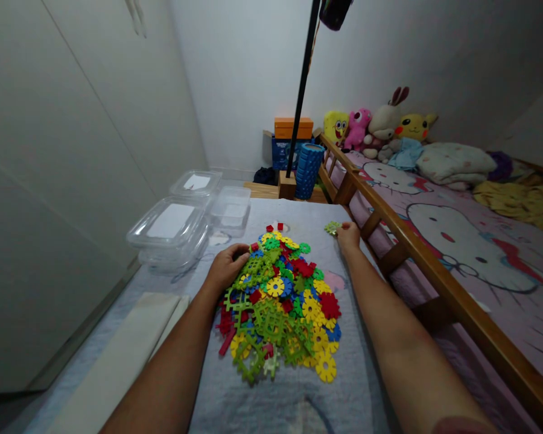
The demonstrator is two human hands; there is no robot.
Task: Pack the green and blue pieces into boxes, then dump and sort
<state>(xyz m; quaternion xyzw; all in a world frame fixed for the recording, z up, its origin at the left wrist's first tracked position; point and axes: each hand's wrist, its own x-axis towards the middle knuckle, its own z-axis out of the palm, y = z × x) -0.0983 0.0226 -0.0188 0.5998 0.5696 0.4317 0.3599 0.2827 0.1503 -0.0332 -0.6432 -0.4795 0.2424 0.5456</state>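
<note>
A heap of plastic building pieces (275, 286) in yellow, red, blue and green lies on the cloth-covered table (353, 374). Many are notched discs; the lime-green ones are square lattices. My left hand (228, 265) rests against the heap's upper left side, thumb and index finger apart beside the green pieces; its other fingers are partly hidden. At the far right of the table, my right hand (349, 237) pinches a light green plastic building piece (332, 228), low over the cloth and apart from the heap. Two small red pieces (275, 228) lie just beyond the heap.
Clear lidded plastic boxes (169, 226) stand at the back left, with an open clear container (231, 205) beside them. A white board (122, 355) lies along the left. The bed's wooden rail (389, 235) borders the right side. A black pole (302, 90) rises behind the table.
</note>
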